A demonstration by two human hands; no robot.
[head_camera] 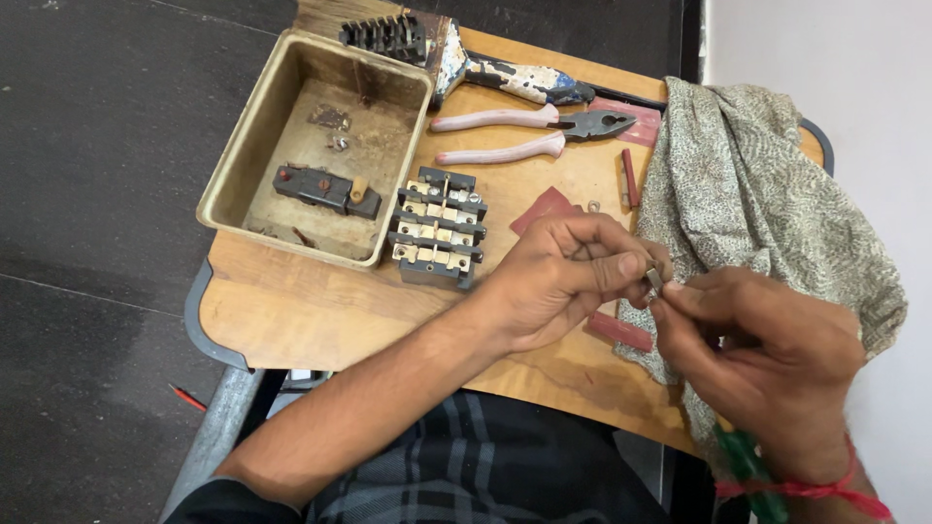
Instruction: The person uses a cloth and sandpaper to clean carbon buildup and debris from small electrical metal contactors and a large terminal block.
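My left hand (568,277) and my right hand (767,354) meet over the right part of a wooden board (291,311). Between their fingertips is a small metal part (653,282), pinched by both hands. A green-handled tool (749,475) sticks out below my right palm, its tip hidden. A red thread circles my right wrist. Left of my hands lies a dark fuse block with brass contacts (437,228).
A beige metal box (320,146) holds a dark switch part (325,191). Pink-handled pliers (529,134) and a paint-stained brush (456,58) lie at the back. A patterned cloth (757,194) covers the right side. Red strips (621,332) lie near my hands.
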